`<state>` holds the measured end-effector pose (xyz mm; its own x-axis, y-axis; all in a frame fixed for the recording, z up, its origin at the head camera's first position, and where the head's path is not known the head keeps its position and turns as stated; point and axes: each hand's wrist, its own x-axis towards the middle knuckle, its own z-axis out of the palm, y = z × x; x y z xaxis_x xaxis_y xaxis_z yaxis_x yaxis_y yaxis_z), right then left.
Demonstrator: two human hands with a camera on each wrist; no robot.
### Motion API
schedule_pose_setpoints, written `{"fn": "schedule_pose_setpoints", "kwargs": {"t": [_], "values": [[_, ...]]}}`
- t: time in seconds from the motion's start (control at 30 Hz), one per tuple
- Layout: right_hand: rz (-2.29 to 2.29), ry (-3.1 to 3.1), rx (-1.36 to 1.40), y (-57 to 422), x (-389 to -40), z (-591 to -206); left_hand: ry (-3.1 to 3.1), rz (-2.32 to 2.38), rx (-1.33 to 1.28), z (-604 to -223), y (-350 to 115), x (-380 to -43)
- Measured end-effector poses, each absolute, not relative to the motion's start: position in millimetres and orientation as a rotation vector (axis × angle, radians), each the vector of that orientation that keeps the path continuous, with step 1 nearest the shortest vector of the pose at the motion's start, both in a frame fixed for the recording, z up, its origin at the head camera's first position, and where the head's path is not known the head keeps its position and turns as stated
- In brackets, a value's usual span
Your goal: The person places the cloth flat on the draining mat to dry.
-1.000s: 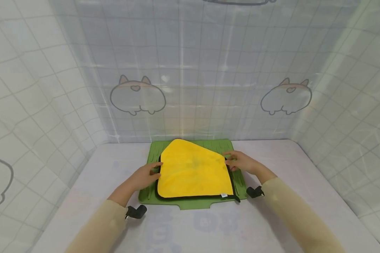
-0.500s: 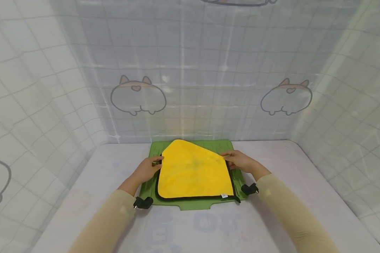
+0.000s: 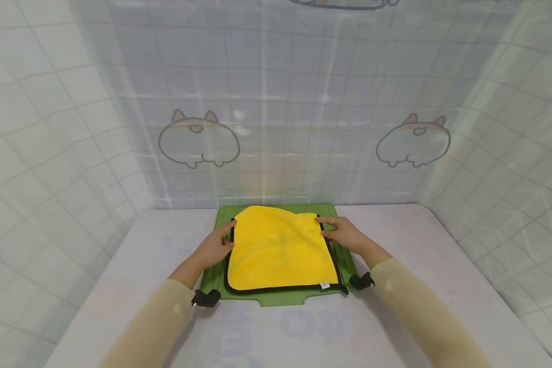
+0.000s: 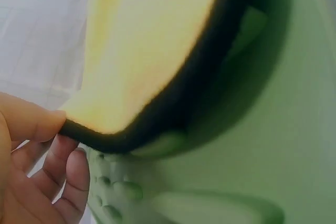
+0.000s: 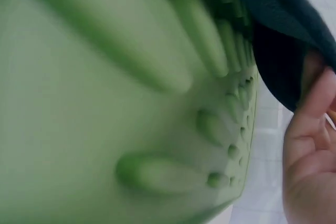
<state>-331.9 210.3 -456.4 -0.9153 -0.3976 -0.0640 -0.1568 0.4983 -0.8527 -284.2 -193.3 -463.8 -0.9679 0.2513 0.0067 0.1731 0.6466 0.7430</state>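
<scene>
A yellow cloth (image 3: 280, 250) with black edging and a white tag at its near right lies over a green mat (image 3: 282, 299). My left hand (image 3: 213, 249) is at the cloth's left side; the left wrist view shows thumb and fingers pinching its black edge (image 4: 86, 135). At the far right corner, my right hand (image 3: 347, 237) pinches the edging between thumb and fingers. In the right wrist view, the cloth's dark underside (image 5: 275, 51) hangs beside the right hand, raised off the ribbed mat. The far part of the cloth is slightly wavy.
The mat rests on a pale tabletop (image 3: 165, 286) with faint printing. Close behind it rises a grid-patterned curtain (image 3: 303, 153) with animal drawings, and similar sheets stand at left and right. A small black device (image 3: 206, 298) sits at each wrist.
Both hands have moved to the cloth's far side edges and taken hold. The far right corner has lifted and come forward, so the slanting far edge is now more level.
</scene>
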Motion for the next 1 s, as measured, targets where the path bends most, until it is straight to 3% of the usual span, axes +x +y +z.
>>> {"fn": "schedule_pose_setpoints", "kwargs": {"t": [0.57,1.0], "values": [[-1.176,2.541,-0.476,233,-326,-451,2.583,1.209,0.290,-454,-201,-276],[-1.038,2.546,-0.612,234,-351,-439,2.666,1.185,0.308,-453,-199,-297]]}}
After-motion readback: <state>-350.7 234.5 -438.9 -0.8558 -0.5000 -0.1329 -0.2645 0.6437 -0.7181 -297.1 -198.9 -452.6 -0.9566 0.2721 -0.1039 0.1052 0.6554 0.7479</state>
